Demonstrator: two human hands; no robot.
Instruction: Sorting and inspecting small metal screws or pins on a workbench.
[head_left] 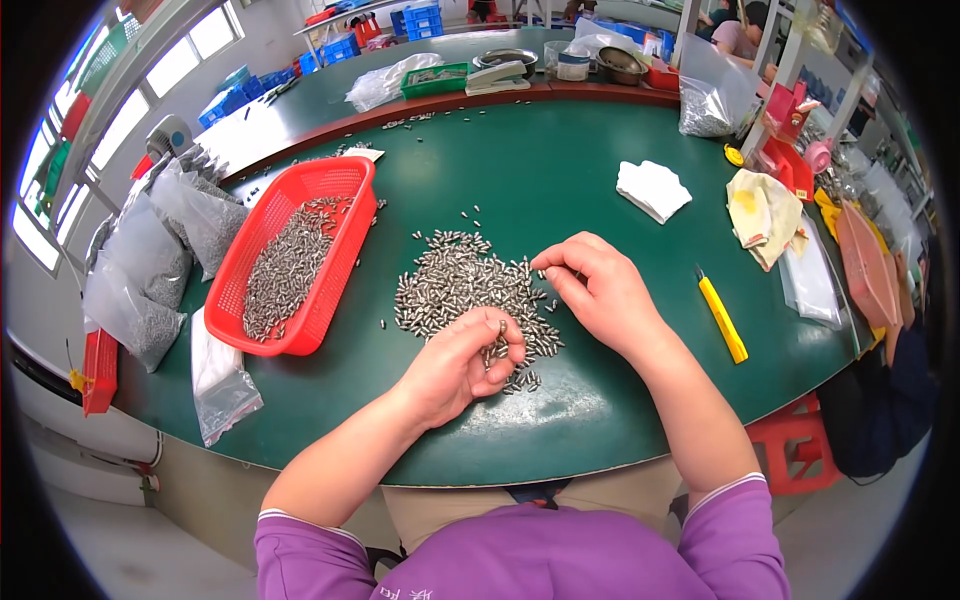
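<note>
A heap of small shiny metal parts (460, 280), short and rounded like bullets, lies on the green table in front of me. At the heap's near edge, my left hand (462, 362) is curled, palm up, around several of these parts; some show between its fingers. My right hand (598, 285) is at the heap's right edge, thumb and forefinger pinched together. A small metal part (541, 273) shows by those fingertips. Left of the heap stands a red perforated basket (340, 290) with many more of the same parts in it.
Clear bags of metal parts (150, 260) crowd the left edge. To the right lie a yellow-handled tool (722, 320), a folded white cloth (654, 190) and a stained yellowish cloth (764, 215). Along the far ledge sit a green tray (436, 80) and metal bowls (621, 66).
</note>
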